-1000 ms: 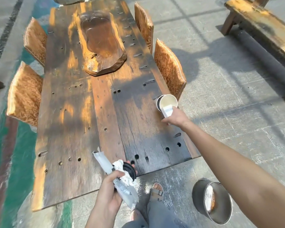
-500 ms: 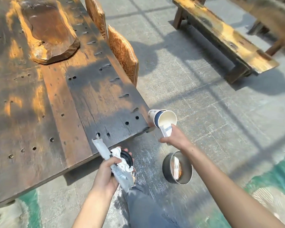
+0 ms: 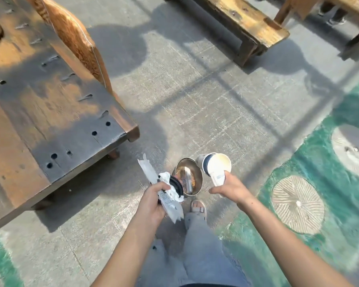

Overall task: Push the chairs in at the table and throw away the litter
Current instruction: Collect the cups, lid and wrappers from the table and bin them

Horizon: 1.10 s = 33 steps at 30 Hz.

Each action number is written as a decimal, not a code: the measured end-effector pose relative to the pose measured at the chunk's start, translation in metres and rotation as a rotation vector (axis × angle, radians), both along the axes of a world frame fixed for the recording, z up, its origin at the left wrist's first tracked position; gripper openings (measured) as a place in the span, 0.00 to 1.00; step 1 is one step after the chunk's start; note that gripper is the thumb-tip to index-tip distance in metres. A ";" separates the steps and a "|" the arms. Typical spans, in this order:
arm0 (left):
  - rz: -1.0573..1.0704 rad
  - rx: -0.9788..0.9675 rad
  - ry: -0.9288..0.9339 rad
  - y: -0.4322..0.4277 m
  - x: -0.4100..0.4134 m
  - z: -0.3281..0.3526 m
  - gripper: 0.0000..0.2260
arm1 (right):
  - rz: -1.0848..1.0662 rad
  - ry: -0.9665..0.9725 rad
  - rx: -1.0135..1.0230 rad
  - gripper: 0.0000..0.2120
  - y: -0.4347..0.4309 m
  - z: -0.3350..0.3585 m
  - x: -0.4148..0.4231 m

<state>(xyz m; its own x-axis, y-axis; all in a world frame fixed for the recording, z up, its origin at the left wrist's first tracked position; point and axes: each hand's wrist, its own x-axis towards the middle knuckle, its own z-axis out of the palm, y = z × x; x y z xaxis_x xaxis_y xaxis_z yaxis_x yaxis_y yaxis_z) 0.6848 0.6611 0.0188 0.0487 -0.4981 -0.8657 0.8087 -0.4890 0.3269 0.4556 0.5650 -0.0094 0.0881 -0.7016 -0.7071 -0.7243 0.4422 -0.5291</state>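
Left hand (image 3: 151,200) clutches wrappers (image 3: 170,198), right hand (image 3: 229,186) grips the cup (image 3: 215,165); best release squarely above the bin (image 3: 190,179).

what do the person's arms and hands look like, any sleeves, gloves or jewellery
Both forearms are bare as far as the view shows, with no sleeves in sight. The left hand and right hand wear no gloves, and no rings, watch or wristband show. Both arms are slim and reach in from the bottom edge.

Bin (image 3: 192,184) on floor between hands; table (image 3: 50,112) left (chair (image 3: 75,40) alongside), bench (image 3: 245,21) beyond.
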 end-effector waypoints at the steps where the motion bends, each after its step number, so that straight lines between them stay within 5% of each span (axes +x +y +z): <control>1: 0.006 0.005 -0.002 -0.006 -0.008 -0.006 0.10 | -0.003 0.004 0.011 0.29 -0.003 -0.007 -0.009; 6: 0.044 0.076 -0.023 -0.043 -0.050 -0.047 0.15 | 0.045 -0.015 0.112 0.39 -0.027 -0.042 -0.045; 18: 0.044 0.348 -0.283 -0.123 -0.129 -0.219 0.36 | 0.232 -0.007 0.246 0.35 -0.104 -0.177 -0.067; 25: -0.276 0.473 -0.644 -0.168 -0.136 -0.376 0.21 | 0.188 -0.024 0.323 0.23 -0.123 -0.316 -0.039; 29: -0.553 0.394 -0.888 -0.192 -0.127 -0.450 0.17 | 0.102 -0.143 0.427 0.22 -0.131 -0.405 -0.018; 33: -0.549 0.218 -1.192 -0.206 -0.127 -0.492 0.18 | 0.006 -0.186 0.542 0.24 -0.138 -0.494 -0.008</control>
<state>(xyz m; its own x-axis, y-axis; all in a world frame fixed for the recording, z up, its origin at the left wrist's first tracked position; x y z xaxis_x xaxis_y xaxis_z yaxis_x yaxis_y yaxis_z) 0.5581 0.4549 -0.4730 0.6669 -0.5546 -0.4977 -0.2336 -0.7898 0.5671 0.4475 0.4271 -0.5032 0.2479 -0.2424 -0.9380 -0.6442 0.6819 -0.3465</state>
